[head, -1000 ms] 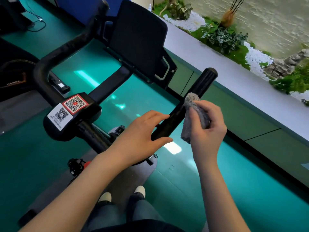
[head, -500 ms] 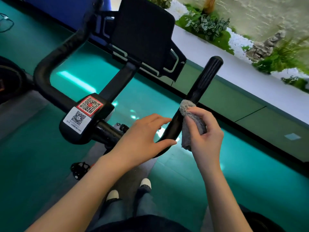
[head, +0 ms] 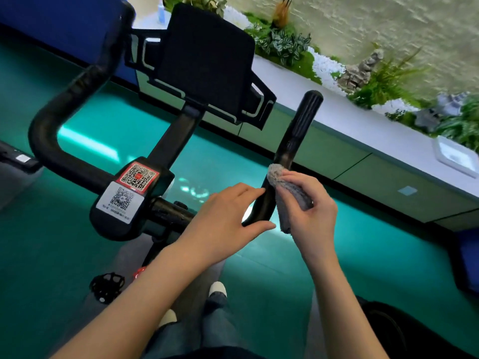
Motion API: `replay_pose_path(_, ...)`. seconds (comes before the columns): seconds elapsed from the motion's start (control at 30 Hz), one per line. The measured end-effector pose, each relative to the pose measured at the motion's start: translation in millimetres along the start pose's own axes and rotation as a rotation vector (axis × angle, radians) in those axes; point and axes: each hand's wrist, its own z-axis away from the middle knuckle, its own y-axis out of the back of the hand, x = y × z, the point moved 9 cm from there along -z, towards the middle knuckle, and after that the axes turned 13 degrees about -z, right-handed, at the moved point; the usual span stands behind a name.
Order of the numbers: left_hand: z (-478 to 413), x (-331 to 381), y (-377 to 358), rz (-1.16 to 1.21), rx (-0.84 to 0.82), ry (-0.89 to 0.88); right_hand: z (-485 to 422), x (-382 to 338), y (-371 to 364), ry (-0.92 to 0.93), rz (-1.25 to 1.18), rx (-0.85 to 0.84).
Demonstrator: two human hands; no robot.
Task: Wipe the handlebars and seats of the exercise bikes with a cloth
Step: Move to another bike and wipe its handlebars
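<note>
Your right hand (head: 312, 211): the grip is closed on the grey cloth (head: 290, 193), fingers and thumb pinching it into a bunched wad. The top of the cloth presses against the right side of the handlebar (head: 300, 130), on the right-hand prong just above its lower bend. A tail of cloth hangs below your fingers.

Your left hand (head: 228, 216): the grip is wide and holds nothing. Straight fingers lie on top of the same prong at the bend and the thumb reaches under it, so the bar passes between them. The two hands are just beside each other, with the bar in between.

Centre clamp block (head: 129, 198) carries two QR stickers (head: 138, 177), the red-bordered one above the white. The black screen holder (head: 204, 63) stands upright beyond it. Teal floor (head: 64, 255) below, pedal (head: 107, 283) lower left, and your shoes (head: 217, 288) under the frame. A planter ledge (head: 363, 125) with greenery runs along the right.
</note>
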Motion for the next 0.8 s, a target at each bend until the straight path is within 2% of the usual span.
replay_pose_path(0.23, -13, -15, 2, 0.078, 0.005, 0.031, -93, -40, 8, 0.196, 0.179, 0.016)
replay_pose_path(0.4, -26, -20, 0, 0.111, -0.014, 0.058, -123, -42, -22, 0.274, 0.480, -0.191)
replay_pose_path(0.53, -40, -20, 0, 0.146, -0.014, 0.067, -96, -32, -38, 0.267, 0.548, -0.387)
replay_pose_path(0.67, -53, -22, -1, 0.192, -0.016, 0.092, -118, -40, -28, 0.155, 0.454, -0.298)
replay_pose_path(0.8, -60, -24, -1, 0.235, -0.019, 0.099, -150, -53, -33, 0.205, 0.559, -0.283)
